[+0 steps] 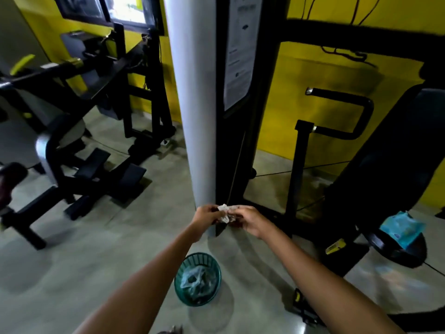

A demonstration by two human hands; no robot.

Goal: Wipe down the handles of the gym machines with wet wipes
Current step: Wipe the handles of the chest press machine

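Both bare forearms stretched forward, converging. Left hand (206, 216) and right hand (248, 220) close together, fingers curled, pinching the same crumpled wipe (225, 212).

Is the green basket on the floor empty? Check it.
No, the green basket on the floor holds crumpled plastic and what look like used wipes, below both hands.

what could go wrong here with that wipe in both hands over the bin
1. The crumpled wipe is pinched between the left hand and right hand well ahead of the green basket, not above it; dropped now, it would likely land on the floor.
2. The wipes pack lies on the rounded machine seat near its edge and might slide off.
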